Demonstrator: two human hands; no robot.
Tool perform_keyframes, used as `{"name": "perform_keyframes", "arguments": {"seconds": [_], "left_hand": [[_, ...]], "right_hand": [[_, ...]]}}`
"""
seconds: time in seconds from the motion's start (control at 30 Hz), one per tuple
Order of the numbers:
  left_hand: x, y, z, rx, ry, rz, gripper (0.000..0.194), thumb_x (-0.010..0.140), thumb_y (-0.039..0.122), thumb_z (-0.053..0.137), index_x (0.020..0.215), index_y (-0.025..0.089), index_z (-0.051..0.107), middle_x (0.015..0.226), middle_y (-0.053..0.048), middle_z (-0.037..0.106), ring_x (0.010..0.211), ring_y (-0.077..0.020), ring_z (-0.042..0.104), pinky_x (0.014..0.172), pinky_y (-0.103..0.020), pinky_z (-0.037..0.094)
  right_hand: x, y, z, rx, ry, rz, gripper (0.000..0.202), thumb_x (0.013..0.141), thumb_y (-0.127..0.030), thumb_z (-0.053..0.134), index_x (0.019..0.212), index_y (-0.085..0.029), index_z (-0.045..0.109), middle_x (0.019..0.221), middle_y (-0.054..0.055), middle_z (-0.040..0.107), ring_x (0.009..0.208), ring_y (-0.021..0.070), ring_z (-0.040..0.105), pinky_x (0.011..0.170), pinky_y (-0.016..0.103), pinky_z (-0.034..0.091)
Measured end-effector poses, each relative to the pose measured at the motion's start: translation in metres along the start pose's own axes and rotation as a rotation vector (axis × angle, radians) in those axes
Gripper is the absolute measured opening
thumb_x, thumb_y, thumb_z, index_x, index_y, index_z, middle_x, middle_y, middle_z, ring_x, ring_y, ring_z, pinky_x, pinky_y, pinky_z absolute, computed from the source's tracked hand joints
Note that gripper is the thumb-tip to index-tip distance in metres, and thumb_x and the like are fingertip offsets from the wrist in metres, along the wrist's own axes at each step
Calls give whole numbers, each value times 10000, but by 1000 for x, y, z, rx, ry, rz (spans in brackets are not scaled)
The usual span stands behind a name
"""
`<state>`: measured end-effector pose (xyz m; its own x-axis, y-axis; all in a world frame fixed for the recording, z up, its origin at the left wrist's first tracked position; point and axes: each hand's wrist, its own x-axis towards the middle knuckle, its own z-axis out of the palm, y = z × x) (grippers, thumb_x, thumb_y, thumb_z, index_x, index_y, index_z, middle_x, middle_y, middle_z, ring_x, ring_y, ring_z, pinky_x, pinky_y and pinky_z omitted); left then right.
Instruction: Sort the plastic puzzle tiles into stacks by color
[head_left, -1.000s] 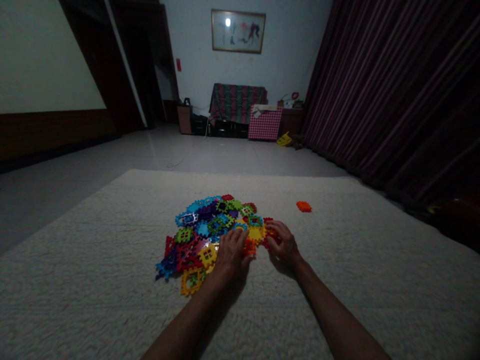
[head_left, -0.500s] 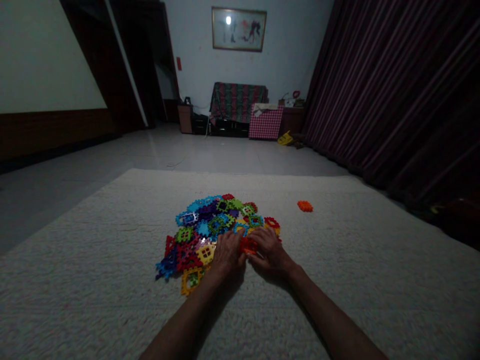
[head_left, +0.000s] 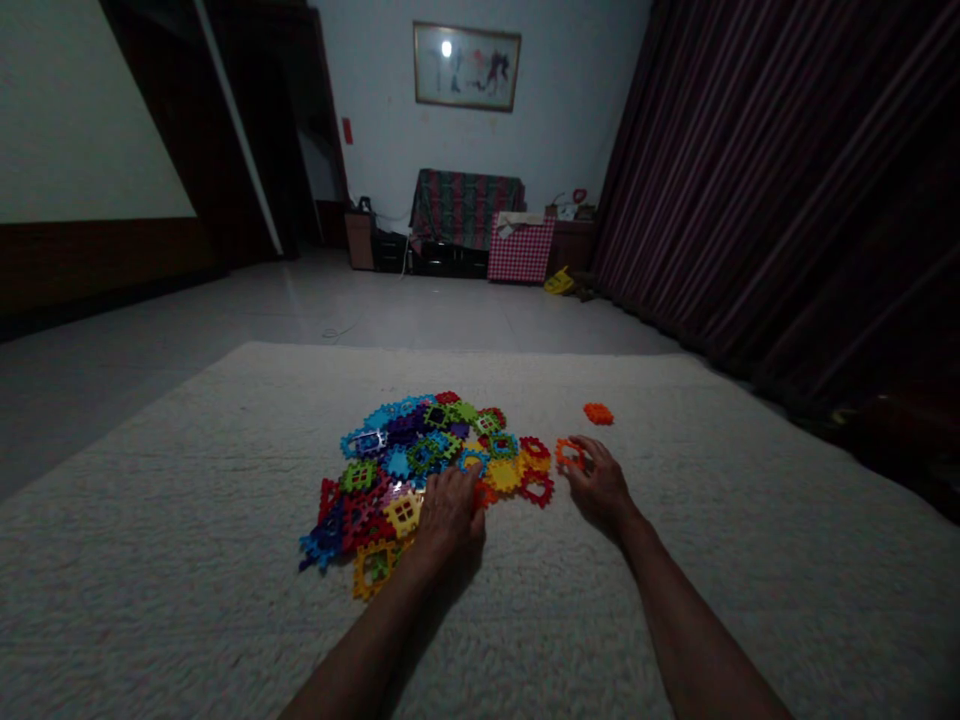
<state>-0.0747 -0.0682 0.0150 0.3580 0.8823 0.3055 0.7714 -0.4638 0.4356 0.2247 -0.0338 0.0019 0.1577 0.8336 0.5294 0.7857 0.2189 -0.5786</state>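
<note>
A pile of colourful toothed plastic pieces [head_left: 427, 455] lies on the pale mat. My left hand [head_left: 452, 510] rests at the pile's near edge, its fingers closed around an orange-red piece [head_left: 486, 495] that is mostly covered. To the right of the pile, my right hand [head_left: 598, 482] pinches an orange open-framed piece [head_left: 568, 455] between thumb and fingers. Beyond that hand, another orange piece [head_left: 598, 413] lies by itself on the mat. Nearest the pile's right end are a yellow piece [head_left: 504, 475] and a red ring-like piece [head_left: 537, 488].
The pale textured mat [head_left: 225, 430] spreads over a tiled floor [head_left: 442, 315]. Along the far wall stand a cloth-covered piece of furniture [head_left: 469, 210] and a red checked cloth [head_left: 521, 248]. A dark curtain [head_left: 720, 180] hangs at the right.
My right hand has moved right, away from my left hand, carrying an orange piece. Yellow and red pieces it covered now show. The camera view has shifted slightly.
</note>
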Motion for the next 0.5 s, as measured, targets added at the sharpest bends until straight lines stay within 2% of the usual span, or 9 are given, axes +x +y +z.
{"name": "perform_keyframes", "arguments": {"seconds": [0.17, 0.3, 0.37, 0.43, 0.5], "left_hand": [[0, 0, -1, 17, -9, 17, 638, 819, 159, 559, 1448, 217, 472, 1321, -121, 633, 1272, -306, 498, 1117, -512, 346], [0, 0, 1, 32, -3, 14, 625, 822, 150, 545, 1441, 203, 478, 1339, -125, 624, 1295, -306, 484, 1122, -504, 342], [-1, 0, 2, 39, 6, 13, 618, 828, 146, 535, 1441, 197, 478, 1340, -127, 622, 1301, -301, 481, 1126, -497, 338], [-1, 0, 3, 49, 11, 7, 609, 834, 150, 530, 1439, 190, 481, 1335, -129, 622, 1300, -298, 482, 1129, -492, 336], [-1, 0, 3, 58, 8, 4, 603, 839, 160, 533, 1439, 189, 483, 1333, -129, 622, 1297, -296, 486, 1127, -486, 339]], "right_hand": [[-1, 13, 0, -89, -38, 61, 500, 709, -252, 556, 1198, -189, 639, 1230, 130, 650, 1135, 274, 626, 1010, 449, 505], [-5, 5, 7, -365, 52, 201, 530, 790, -418, 636, 1256, -167, 615, 1133, 167, 655, 1059, 321, 625, 959, 488, 489], [-8, 0, 10, -452, 53, 234, 579, 805, -513, 655, 1274, -175, 609, 1108, 175, 650, 1038, 333, 623, 927, 488, 486], [-9, -2, 12, -500, 27, 237, 593, 798, -541, 673, 1269, -184, 614, 1121, 184, 643, 1055, 348, 616, 914, 488, 481], [-9, -2, 12, -517, 4, 232, 569, 804, -504, 674, 1269, -181, 613, 1131, 186, 643, 1064, 353, 614, 909, 486, 480]]}}
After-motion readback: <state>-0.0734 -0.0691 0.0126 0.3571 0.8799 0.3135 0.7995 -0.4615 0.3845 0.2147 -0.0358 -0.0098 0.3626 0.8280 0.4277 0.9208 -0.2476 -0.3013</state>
